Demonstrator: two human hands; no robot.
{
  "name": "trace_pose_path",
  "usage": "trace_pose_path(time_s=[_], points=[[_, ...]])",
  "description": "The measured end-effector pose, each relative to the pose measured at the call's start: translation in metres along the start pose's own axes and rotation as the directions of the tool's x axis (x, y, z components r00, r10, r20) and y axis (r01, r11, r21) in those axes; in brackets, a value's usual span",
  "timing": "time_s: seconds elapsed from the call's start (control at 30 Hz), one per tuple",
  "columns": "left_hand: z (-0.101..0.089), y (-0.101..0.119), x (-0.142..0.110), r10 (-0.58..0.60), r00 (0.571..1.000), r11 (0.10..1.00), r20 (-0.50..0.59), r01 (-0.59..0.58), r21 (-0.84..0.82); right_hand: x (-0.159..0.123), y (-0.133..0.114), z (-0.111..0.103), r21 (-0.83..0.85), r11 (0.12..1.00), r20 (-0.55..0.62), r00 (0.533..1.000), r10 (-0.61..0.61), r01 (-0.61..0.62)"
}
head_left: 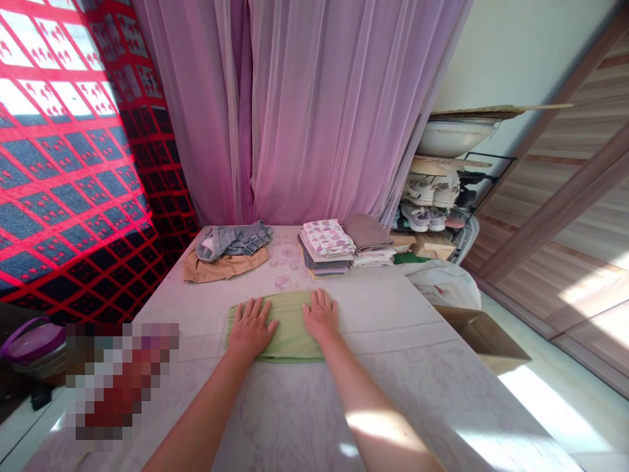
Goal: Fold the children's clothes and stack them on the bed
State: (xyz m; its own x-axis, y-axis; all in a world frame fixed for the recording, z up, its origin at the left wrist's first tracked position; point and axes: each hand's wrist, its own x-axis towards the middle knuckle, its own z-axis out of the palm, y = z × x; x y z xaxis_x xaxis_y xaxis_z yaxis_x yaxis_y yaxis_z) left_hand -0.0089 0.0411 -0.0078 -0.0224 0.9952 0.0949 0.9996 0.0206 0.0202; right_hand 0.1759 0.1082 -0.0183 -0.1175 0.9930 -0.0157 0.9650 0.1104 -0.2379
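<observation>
A folded light green cloth [289, 324] lies flat in the middle of the table [393, 367], which wears a pale floral cover. My left hand [251, 326] rests palm down on the cloth's left half, fingers spread. My right hand [322, 314] presses flat on its right half, fingers stretched out too. Neither hand grips anything.
At the table's far end lie loose denim and tan garments [228, 249] on the left and two stacks of folded clothes [344, 249] on the right. Pink curtains hang behind. A shoe rack [435, 203] and an open cardboard box [484, 334] stand to the right.
</observation>
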Motion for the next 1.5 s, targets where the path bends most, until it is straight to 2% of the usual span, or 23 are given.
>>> trace_pose_path(time_s=[0.13,0.2,0.3,0.4,0.5,0.57,0.63,0.7,0.77,0.87,0.97,1.07,1.13,1.23,1.3,1.4,1.5], points=[[-0.001,0.000,0.000,-0.047,0.999,0.999,0.014,0.047,0.002,-0.001,0.008,0.000,0.016,1.000,0.001,1.000,0.005,-0.005],[-0.002,0.001,0.000,-0.051,0.998,0.999,0.029,0.051,0.007,-0.003,0.010,-0.001,0.035,0.999,-0.047,0.999,0.022,-0.020],[-0.005,0.002,-0.001,-0.054,0.997,0.998,0.062,0.053,0.019,-0.006,0.015,-0.004,0.066,0.983,-0.155,0.971,0.182,-0.173],[-0.008,0.002,-0.001,-0.066,0.994,0.998,0.088,0.064,0.024,-0.008,0.020,-0.008,0.097,0.961,-0.174,0.946,0.274,-0.261],[-0.014,0.002,0.003,-0.080,0.990,0.997,0.118,0.079,0.006,-0.006,0.026,-0.009,0.157,0.963,-0.147,0.959,0.240,-0.217],[-0.021,0.007,0.006,-0.102,0.989,0.995,0.106,0.104,-0.010,-0.005,0.029,-0.008,0.196,0.970,-0.165,0.970,0.180,-0.147],[-0.028,0.020,0.009,-0.095,0.995,0.993,0.029,0.096,-0.061,-0.006,0.031,-0.005,0.233,0.971,-0.224,0.970,0.095,-0.041],[-0.032,0.039,0.011,-0.049,0.997,0.977,-0.065,0.035,-0.209,-0.010,0.031,-0.003,0.280,0.955,-0.271,0.962,-0.017,0.096],[-0.031,0.061,0.012,-0.055,0.993,0.889,-0.104,0.002,-0.457,-0.016,0.031,0.000,0.329,0.914,-0.282,0.948,-0.146,0.238],[-0.017,0.085,0.012,-0.222,0.973,0.626,-0.054,0.100,-0.774,-0.024,0.033,0.003,0.418,0.841,-0.290,0.928,-0.234,0.343],[0.002,0.088,0.011,-0.354,0.935,0.385,0.030,0.175,-0.906,-0.028,0.036,0.007,0.557,0.751,-0.305,0.928,-0.213,0.355],[0.014,0.079,0.009,-0.366,0.926,0.233,0.096,0.190,-0.954,-0.027,0.037,0.006,0.705,0.620,-0.288,0.938,-0.191,0.343],[0.016,0.073,0.006,-0.351,0.933,0.249,0.078,0.173,-0.953,-0.023,0.036,0.004,0.761,0.585,-0.254,0.958,-0.131,0.281],[0.012,0.065,-0.002,-0.324,0.946,0.402,-0.007,0.131,-0.906,-0.012,0.033,-0.003,0.729,0.671,-0.188,0.982,0.007,0.135],[0.009,0.059,-0.008,-0.297,0.953,0.501,-0.061,0.101,-0.859,-0.001,0.033,-0.008,0.683,0.726,-0.168,0.985,0.048,0.081],[0.007,0.048,-0.013,-0.241,0.965,0.589,-0.105,0.060,-0.806,0.013,0.038,-0.011,0.686,0.723,-0.155,0.988,0.025,0.089],[0.007,0.038,-0.012,-0.244,0.964,0.627,-0.108,0.072,-0.776,0.021,0.047,-0.007,0.681,0.724,-0.148,0.989,-0.014,0.112]])
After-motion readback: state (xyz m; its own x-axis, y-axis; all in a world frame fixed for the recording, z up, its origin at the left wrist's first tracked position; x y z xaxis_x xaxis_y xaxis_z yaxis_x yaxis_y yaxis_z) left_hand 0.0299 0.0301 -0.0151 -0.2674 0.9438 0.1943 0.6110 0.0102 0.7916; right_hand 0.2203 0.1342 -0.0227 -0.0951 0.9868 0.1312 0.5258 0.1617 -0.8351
